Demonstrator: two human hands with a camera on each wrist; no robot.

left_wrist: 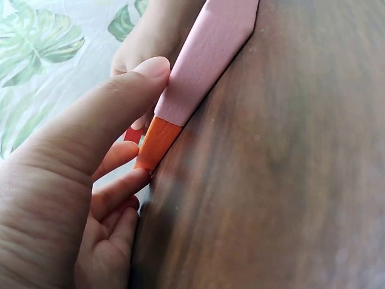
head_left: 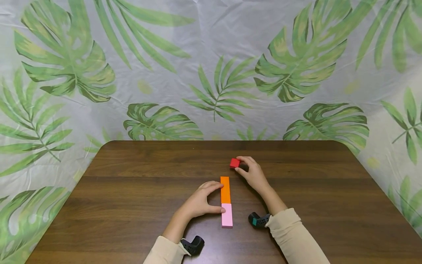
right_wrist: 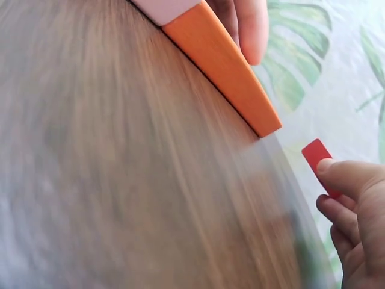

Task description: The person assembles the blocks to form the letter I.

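An orange block (head_left: 225, 190) and a pink block (head_left: 226, 215) lie end to end in a straight line on the wooden table. My left hand (head_left: 202, 201) rests at their left side, thumb touching the pink block and a fingertip at the orange one; its fingers are spread, not wrapped round either. Beyond the orange block's far end, slightly to the right, my right hand (head_left: 255, 175) pinches a small red block (head_left: 234, 163) between thumb and fingers. The right wrist view shows the red block (right_wrist: 316, 164) apart from the orange block (right_wrist: 219, 60).
The brown table (head_left: 132, 205) has rounded far corners. Behind it hangs a pale cloth (head_left: 227, 36) printed with green leaves. Black bands with small devices (head_left: 258, 220) sit at both wrists.
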